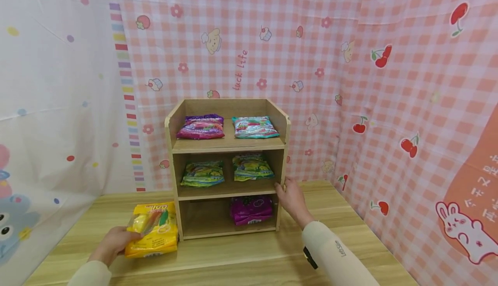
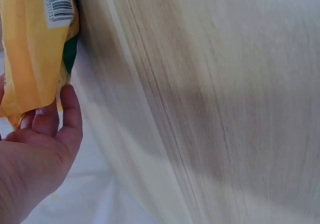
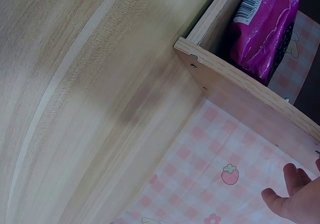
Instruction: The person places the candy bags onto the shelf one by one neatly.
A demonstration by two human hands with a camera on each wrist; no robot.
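Observation:
My left hand point(image 1: 116, 240) grips the left edge of a yellow snack bag point(image 1: 163, 238), thumb on its front and fingers behind it. The bag is tilted upright beside the lower left corner of a small wooden shelf point(image 1: 229, 196). In the left wrist view the bag point(image 2: 35, 58) shows a barcode, and the curled fingers point(image 2: 71, 108) of that hand are under its end. With loosely bent fingers, my right hand point(image 1: 293, 199) rests against the shelf's right side panel, at middle height. A purple bag point(image 1: 254, 210) lies on the bottom tier, at the right.
A magenta bag point(image 1: 200, 128) and a teal bag point(image 1: 255, 128) lie on the top tier. Two green bags, one left point(image 1: 203, 173) and one right point(image 1: 252, 167), fill the middle tier. Wood-grain table point(image 1: 233, 260) lies below; a pink checked cloth point(image 1: 241, 31) hangs behind.

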